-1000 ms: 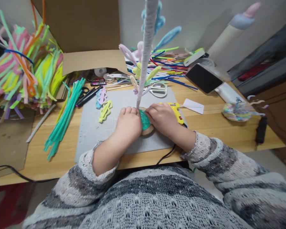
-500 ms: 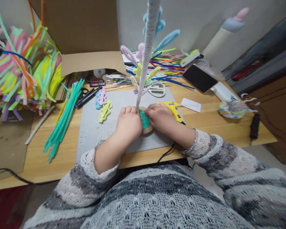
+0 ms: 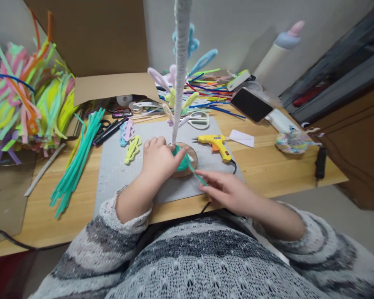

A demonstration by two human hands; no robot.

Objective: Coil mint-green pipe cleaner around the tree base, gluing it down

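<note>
A round wooden base (image 3: 191,154) lies on the grey mat (image 3: 112,166), with a green coil (image 3: 183,162) on it. From the base rises a tall white-wrapped stem (image 3: 181,54) bearing pastel loops. My left hand (image 3: 158,157) is closed around the stem's foot and coil, its thumb pressing on the green. A loose green strip (image 3: 197,174) runs from the coil to my right hand (image 3: 226,189), whose thumb and fingertips pinch its end. Behind my right hand lies a yellow glue gun (image 3: 216,143), nozzle pointing left.
Green pipe cleaners (image 3: 81,162) lie left, beside black pens (image 3: 112,131) and zigzag pieces (image 3: 132,149). Scissors (image 3: 198,120), a phone (image 3: 252,104) and a white card (image 3: 241,138) are farther back. A large colourful bundle (image 3: 21,91) fills the far left.
My right hand has moved off the base toward me and to the right, drawing out the green strip. My left thumb now reaches over the coil. The view has shifted slightly.
</note>
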